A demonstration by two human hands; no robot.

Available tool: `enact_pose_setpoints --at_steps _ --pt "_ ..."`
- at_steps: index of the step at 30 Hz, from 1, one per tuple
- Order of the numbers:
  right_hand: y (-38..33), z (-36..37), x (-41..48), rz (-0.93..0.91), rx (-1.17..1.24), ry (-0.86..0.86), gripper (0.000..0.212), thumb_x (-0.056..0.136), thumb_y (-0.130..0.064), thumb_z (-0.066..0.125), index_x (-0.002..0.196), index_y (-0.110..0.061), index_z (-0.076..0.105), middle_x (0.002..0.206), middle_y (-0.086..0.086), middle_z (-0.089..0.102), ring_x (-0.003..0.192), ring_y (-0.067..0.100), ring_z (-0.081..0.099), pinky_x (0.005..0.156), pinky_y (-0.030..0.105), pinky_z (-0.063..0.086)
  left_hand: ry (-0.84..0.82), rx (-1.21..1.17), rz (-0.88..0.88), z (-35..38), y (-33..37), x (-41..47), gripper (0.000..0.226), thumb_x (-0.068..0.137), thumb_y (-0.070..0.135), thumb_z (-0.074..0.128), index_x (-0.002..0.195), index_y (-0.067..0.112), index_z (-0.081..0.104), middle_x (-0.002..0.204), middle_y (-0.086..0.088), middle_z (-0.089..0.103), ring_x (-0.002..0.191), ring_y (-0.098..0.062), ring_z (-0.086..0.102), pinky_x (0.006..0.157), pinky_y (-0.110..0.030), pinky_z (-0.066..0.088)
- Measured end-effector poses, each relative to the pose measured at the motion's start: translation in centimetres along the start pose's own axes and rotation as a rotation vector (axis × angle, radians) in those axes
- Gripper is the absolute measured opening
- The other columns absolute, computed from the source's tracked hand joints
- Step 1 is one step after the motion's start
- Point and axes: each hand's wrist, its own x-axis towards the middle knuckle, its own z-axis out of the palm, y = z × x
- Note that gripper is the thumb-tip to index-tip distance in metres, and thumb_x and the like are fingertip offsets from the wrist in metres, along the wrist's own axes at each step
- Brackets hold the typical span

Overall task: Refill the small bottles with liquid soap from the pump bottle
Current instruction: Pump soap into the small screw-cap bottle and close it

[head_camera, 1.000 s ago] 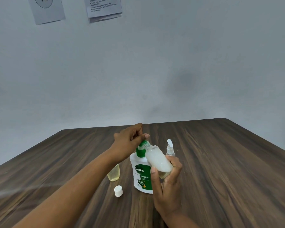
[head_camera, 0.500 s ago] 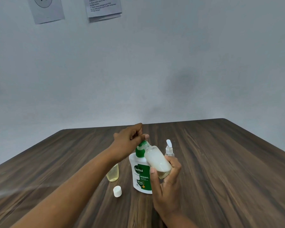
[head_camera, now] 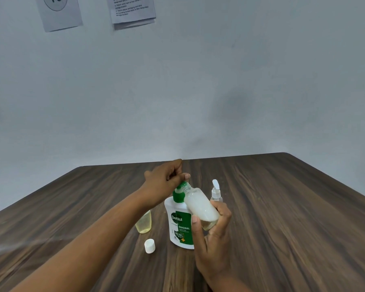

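A white pump bottle [head_camera: 178, 224] with a green label and green pump stands on the wooden table [head_camera: 282, 218]. My left hand [head_camera: 164, 182] sits on top of the pump head, fingers curled over it. My right hand [head_camera: 213, 234] grips a small frosted bottle [head_camera: 200, 207], tilted, with its open neck up against the pump spout. Pale liquid lies in its lower end. A second small bottle [head_camera: 143, 223] with yellowish liquid stands left of the pump bottle, partly behind my left forearm.
A white cap [head_camera: 149, 246] lies on the table in front of the yellowish bottle. A small clear spray bottle [head_camera: 216, 191] stands behind my right hand. Two paper sheets [head_camera: 133, 11] hang on the grey wall.
Hands and bottles keep nearly the same pose; the whole group sits very slightly lower and to the left in view.
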Motion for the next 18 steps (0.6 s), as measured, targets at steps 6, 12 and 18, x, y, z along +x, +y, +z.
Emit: enact_pose_setpoints --at_steps 6,12,18 --pt "-0.3 -0.2 0.1 -0.028 0.006 -0.011 0.053 0.090 -0.066 0.035 0.124 -0.025 0.030 0.117 -0.035 0.037 0.100 -0.005 0.049 0.067 0.002 0.044 -0.013 -0.021 0.025 -0.7 0.2 0.2 0.035 0.090 0.033 0.058 0.064 0.020 0.038 0.054 0.012 0.042 0.057 -0.003 0.039 0.082 -0.039 0.033" --pt "-0.2 -0.1 0.0 -0.042 0.018 0.001 0.051 0.092 -0.062 0.036 0.124 -0.022 0.032 0.108 -0.018 0.041 0.098 -0.001 0.050 0.067 0.004 0.044 -0.038 -0.111 -0.014 -0.1 -0.7 0.0 0.028 0.077 0.048 0.052 0.059 0.030 0.040 0.053 0.013 0.041 0.055 -0.003 0.038 0.085 -0.053 0.038" --pt "-0.2 -0.1 0.0 -0.043 0.002 0.002 0.052 0.092 -0.063 0.035 0.125 -0.022 0.031 0.112 -0.014 0.043 0.096 0.001 0.051 0.067 0.003 0.044 -0.035 -0.112 0.005 -0.3 -0.7 0.2 0.029 0.076 0.049 0.052 0.062 0.028 0.039 0.054 0.011 0.040 0.056 -0.003 0.038 0.080 -0.041 0.032"
